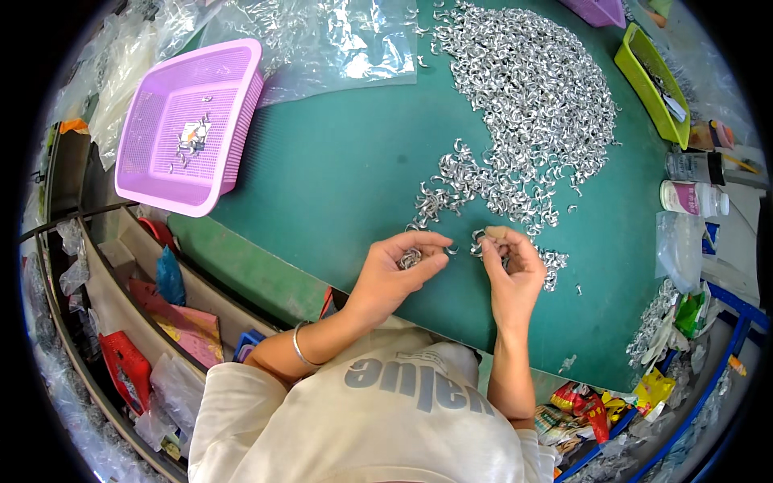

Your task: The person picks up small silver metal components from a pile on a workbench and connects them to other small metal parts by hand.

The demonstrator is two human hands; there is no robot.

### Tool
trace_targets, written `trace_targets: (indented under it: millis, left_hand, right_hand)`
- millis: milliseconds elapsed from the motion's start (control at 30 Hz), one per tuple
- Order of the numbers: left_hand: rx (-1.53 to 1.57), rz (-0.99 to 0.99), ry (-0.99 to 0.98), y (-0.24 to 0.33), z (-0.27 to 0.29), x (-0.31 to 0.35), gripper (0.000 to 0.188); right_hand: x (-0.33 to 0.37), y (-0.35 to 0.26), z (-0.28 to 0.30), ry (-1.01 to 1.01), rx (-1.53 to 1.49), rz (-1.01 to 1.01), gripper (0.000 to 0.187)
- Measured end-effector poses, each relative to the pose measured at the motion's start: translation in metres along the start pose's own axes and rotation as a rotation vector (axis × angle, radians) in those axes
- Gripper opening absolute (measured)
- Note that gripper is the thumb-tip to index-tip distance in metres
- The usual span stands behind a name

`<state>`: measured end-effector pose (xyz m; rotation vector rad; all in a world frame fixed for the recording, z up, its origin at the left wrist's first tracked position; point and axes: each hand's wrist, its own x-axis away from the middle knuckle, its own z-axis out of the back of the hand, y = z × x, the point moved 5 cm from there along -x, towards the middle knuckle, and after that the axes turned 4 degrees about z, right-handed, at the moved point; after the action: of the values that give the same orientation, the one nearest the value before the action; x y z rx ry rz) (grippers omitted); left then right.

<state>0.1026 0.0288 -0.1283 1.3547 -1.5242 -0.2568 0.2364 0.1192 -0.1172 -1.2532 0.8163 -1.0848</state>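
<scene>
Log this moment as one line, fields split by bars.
left hand: curled round metal parts | right hand: holding metal parts | pile: on table, beyond hands | left basket: some parts inside

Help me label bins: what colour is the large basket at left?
The large basket is light pinkish purple; it shows best in the head view.

Small, curved, shiny silver pieces (531,97) are lying heaped at many angles on the far right of the bench (330,161). A thinner trail (459,181) is spreading nearer and left. Some are sitting in the curled left hand (392,274); others are showing between the right hand's (518,278) bent fingers.
</scene>
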Motion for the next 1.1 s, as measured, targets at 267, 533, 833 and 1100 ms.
trace_targets:
  millis: [267, 533, 833, 1100]
  left_hand:
    - [-0.207, -0.285, -0.021, 0.017, -0.020, 0.009, 0.020]
    - [-0.172, -0.208, -0.101, 0.029, -0.025, 0.026, 0.012]
    - [-0.188, -0.343, -0.162, 0.043, -0.032, 0.044, 0.013]
    - [-0.376, -0.661, 0.637, 0.109, 0.055, 0.055, 0.014]
  right_hand:
    - [0.025, -0.027, -0.008, -0.047, -0.240, -0.001, 0.020]
    - [0.034, -0.048, -0.002, -0.157, -0.318, 0.060, 0.021]
    - [0.045, -0.062, 0.000, -0.170, -0.387, 0.034, 0.019]
    - [0.019, -0.029, 0.041, 0.156, -0.019, 0.013, 0.018]
